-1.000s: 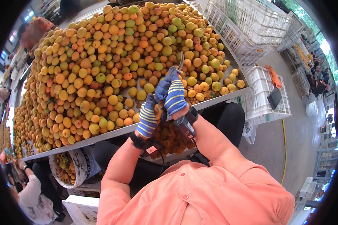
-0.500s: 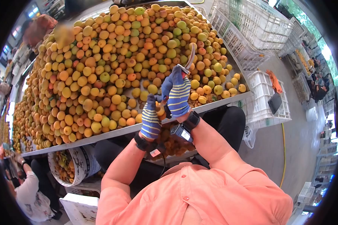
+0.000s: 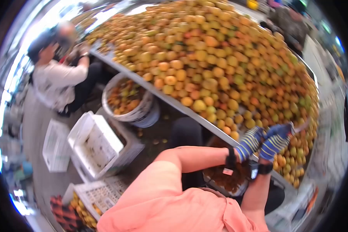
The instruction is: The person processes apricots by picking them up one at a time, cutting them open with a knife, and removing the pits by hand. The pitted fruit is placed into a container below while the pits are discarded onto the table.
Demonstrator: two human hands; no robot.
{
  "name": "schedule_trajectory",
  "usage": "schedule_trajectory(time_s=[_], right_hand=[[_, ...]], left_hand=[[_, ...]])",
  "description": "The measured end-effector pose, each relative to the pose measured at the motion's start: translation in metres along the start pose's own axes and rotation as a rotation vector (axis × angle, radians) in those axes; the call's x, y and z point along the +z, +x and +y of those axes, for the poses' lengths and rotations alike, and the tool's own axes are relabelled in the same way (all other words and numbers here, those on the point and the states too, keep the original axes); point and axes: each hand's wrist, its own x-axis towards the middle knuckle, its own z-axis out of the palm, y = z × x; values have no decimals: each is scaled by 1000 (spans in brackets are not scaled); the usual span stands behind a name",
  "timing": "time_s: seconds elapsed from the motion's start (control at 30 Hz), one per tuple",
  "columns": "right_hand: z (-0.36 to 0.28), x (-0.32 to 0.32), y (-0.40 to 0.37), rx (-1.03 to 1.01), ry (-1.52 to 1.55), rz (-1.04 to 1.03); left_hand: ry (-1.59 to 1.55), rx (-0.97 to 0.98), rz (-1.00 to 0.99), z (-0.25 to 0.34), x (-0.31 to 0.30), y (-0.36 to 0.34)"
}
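Observation:
My right hand (image 3: 276, 141), in a blue and yellow striped glove, is closed around a knife (image 3: 302, 126). Its curved blade sticks out to the right over the fruit and is blurred. Close beside it, my left hand (image 3: 249, 141) wears a matching glove, fingers curled in toward the right hand. Whatever the left fingers grip is hidden. Both hands are above the near metal edge of a table (image 3: 210, 125) heaped with orange, yellow and greenish apricots (image 3: 209, 84). Below my wrists, between my legs, sits a container of brownish-orange pieces (image 3: 232, 178).
To the left, a white bucket (image 3: 107, 101) holds cut fruit. Nearer stand a white foam box (image 3: 75, 135) and a plastic crate (image 3: 98, 193). A person in a light shirt (image 3: 62, 79) sits along the table edge; another person (image 3: 292, 25) is across at the far right.
The view has swung left, so the table and my hands appear further right, and the bucket and foam box show more fully. My hands stay close together, the knife still in the right.

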Motion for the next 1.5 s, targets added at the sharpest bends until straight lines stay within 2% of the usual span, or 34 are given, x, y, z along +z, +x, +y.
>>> schedule_trajectory(time_s=[0.03,0.1,0.13,0.23,0.27,0.37,0.43,0.5,0.6,0.67,0.73,0.77,0.8,0.83,0.87,0.9,0.97,1.0,1.03,1.1,1.13,1.2,1.23,1.27,1.3,1.33,1.37,1.43,1.47,1.5], right_hand=[[-8,2,-2,42,15,11],[-19,4,0,123,86,-38],[-19,10,-7,66,33,-32],[-20,30,-11,-98,-19,61],[-6,13,1,-100,-27,30],[-13,15,5,73,98,66],[-19,19,2,80,109,66],[-17,26,-5,-93,-101,98],[-3,26,-2,-259,-274,126],[0,18,5,-31,-88,99],[-2,11,9,177,115,109],[18,5,14,404,767,-20],[51,-15,25,557,1404,-164],[53,-50,44,627,2021,-368],[27,-46,37,486,1199,-189],[16,-13,22,370,398,44],[6,-7,14,435,394,206],[0,-1,14,521,490,237],[3,-7,14,539,553,180],[10,-15,21,594,621,131],[3,-14,21,615,658,124],[-11,-14,21,619,714,112],[-14,-21,24,583,646,-1],[-20,-31,27,543,571,-111],[-22,-38,27,513,491,-219],[-20,-45,27,496,298,-226],[-14,-49,21,367,-47,-148],[-14,-40,5,-360,-425,-336],[-26,-46,-5,-270,-565,-446],[-41,-48,-14,-173,-701,-556]], left_hand=[[196,4,14,1,3,0],[68,11,112,-34,7,13],[29,-4,33,-37,6,19],[-275,-64,-47,-27,5,27],[-503,-93,-108,-15,5,23],[-1080,-114,-91,-69,4,39],[-1077,-87,-120,-73,5,33],[-1135,-83,-175,-75,5,32],[-1192,-476,-26,-27,20,29],[-692,-242,17,-44,11,27],[11,-49,-21,-23,2,13],[340,39,8,-11,-4,8],[550,104,-53,-11,-3,6],[632,143,-124,-8,-14,7],[662,169,-186,-13,-17,11],[649,187,-208,-17,-19,15],[504,178,-138,-22,-14,10],[402,181,-70,-22,-8,6],[314,179,16,-23,-3,5],[-271,141,-167,-23,2,13],[-333,108,-229,-22,-3,11],[-231,-69,-84,-18,-3,10],[-173,-150,-8,-16,-6,12],[-52,-62,-5,-23,-11,16],[-68,-72,-23,-17,-10,16],[-105,-127,-9,-7,-5,15],[-143,-185,2,0,-1,14],[-114,-221,14,1,-4,15],[-162,-230,-79,1,-9,16],[-220,-281,-54,2,-7,21]])
